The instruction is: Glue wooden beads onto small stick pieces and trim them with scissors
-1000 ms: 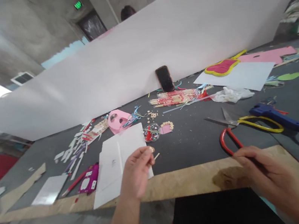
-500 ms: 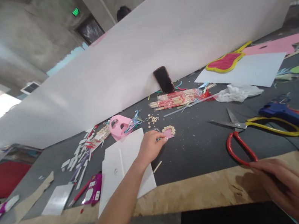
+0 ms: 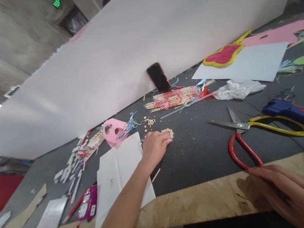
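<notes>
My left hand is closed at the edge of a small pink piece ringed with pale beige bits, its fingertips covering part of it. More loose beige bits lie just beyond. My right hand, at the table's front edge, has its fingers closed on the red handle of a pair of scissors. The scissors have one red and one yellow handle, and their blades are spread apart over the dark table. Some of the right fingers are hidden under the hand.
White paper lies under my left forearm, with a pink cutout behind it. A phone leans against the white partition. Bundled sticks, crumpled white plastic and a blue glue gun lie around. Paper strips are scattered left.
My left hand has moved slightly right, covering more of the pink piece. My right hand stays at the scissors' red handle. The camera view has shifted a little.
</notes>
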Available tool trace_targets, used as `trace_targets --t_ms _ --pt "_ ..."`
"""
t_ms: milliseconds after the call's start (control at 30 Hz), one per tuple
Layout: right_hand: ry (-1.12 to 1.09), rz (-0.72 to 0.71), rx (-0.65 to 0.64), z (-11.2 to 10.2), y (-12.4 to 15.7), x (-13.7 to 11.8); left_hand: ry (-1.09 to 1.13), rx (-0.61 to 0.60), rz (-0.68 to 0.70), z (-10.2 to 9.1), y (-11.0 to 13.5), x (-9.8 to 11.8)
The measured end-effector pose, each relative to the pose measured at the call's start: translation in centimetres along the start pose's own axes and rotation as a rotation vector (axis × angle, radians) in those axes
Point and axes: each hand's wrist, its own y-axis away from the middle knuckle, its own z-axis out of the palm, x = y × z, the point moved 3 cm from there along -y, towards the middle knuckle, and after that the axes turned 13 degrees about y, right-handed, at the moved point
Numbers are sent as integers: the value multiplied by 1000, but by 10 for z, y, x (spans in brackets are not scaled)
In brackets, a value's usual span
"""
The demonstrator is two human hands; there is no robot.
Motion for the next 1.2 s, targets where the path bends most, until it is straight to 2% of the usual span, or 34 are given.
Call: trace_targets --t_ms 267,400,533,700,1200 --pt "-8 14 -27 1 -1 0 -22 13 -5 -1 -1 -4" --pt "37 -29 -7 1 -3 -2 -13 44 -42 -2 -1 -9" --pt "18 0 15 -2 -5 -1 1 66 -63 -2 -3 -13" --pt "17 3 40 -3 -9 -4 22 52 -39 0 -5 -11" --pt "16 -3 -17 3 3 -1 29 96 -34 6 -3 -9"
